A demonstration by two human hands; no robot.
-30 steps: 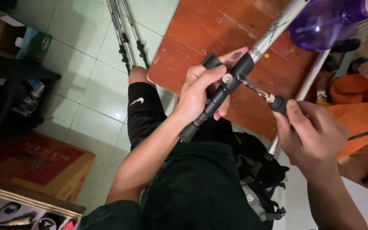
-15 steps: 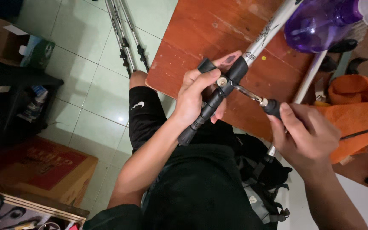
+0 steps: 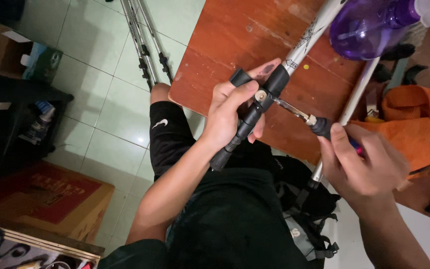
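Screwdriver has drawn back; purple bottle's contents unclear.

We see a pole of brushed, silvery metal, its clamp and grip of matt black plastic or rubber (we cannot tell which). The screwdriver has a shiny steel shaft and a dull black handle. Under them the table is reddish wood, worn and scuffed. The purple bottle looks like clear glossy plastic, the orange cloth soft and matt, the floor tiles pale green and glazed.
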